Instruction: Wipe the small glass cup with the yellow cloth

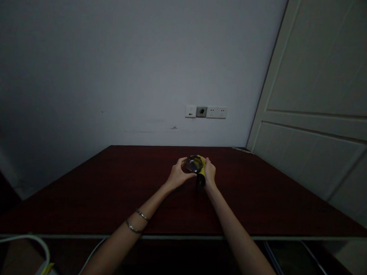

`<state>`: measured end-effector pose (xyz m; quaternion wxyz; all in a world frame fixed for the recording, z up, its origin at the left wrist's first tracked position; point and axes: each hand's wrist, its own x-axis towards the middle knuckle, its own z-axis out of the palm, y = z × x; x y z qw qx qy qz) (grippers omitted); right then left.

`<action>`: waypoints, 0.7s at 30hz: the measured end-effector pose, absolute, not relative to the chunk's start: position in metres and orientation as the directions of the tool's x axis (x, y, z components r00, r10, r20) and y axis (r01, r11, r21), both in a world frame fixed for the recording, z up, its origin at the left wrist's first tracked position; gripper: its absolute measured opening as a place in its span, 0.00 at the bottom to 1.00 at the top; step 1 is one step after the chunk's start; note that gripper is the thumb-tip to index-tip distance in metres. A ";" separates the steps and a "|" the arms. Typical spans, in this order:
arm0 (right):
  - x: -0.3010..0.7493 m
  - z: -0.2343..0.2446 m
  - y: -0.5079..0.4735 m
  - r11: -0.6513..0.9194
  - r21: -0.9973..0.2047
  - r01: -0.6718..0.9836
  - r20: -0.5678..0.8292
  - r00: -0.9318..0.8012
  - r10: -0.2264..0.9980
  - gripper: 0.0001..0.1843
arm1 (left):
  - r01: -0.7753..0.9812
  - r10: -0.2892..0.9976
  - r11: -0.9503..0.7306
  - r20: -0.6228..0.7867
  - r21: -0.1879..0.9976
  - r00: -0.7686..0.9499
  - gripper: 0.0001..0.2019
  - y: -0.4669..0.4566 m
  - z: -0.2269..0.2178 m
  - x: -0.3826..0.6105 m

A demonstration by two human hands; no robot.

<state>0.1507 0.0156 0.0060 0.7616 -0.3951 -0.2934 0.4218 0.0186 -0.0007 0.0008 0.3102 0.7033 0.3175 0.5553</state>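
Observation:
A round, shiny, glassy-faced thing is held up over the dark red table. The fingers and thumb of my left hand curve around its left and lower rim. My right hand is closed around a yellow and black thing directly against the right side of the round one. The frame is too dark and the things too small to tell whether the two are joined as one, such as a large lamp. My right palm and fingers hide part of the yellow side.
The dark red table reaches back to a pale wall with sockets. A white panelled door stands at the right. White cable loops by the front left edge. Metal rails show below the table at front right.

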 end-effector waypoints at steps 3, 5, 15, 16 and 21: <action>0.154 0.009 0.018 0.369 -0.780 -0.506 0.164 0.405 0.900 0.17 | 0.082 0.814 -0.571 0.551 0.817 0.183 0.36 0.000 -0.002 0.020; 0.157 0.009 0.021 0.341 -0.770 -0.540 0.185 0.322 0.928 0.18 | 0.072 0.821 -0.558 0.537 0.827 0.194 0.35 0.001 -0.003 0.019; 0.133 -0.011 0.029 0.438 -0.776 -0.453 0.316 0.321 0.893 0.20 | 0.190 0.847 -0.524 0.532 0.830 0.014 0.29 0.014 0.001 0.008; 0.132 -0.013 0.030 0.448 -0.781 -0.435 0.326 0.327 0.887 0.20 | 0.200 0.845 -0.525 0.534 0.827 0.013 0.29 0.013 0.001 0.008; 0.134 -0.014 0.035 0.409 -0.777 -0.479 0.274 0.327 0.904 0.21 | 0.261 0.833 -0.539 0.553 0.801 0.022 0.32 0.003 0.002 0.018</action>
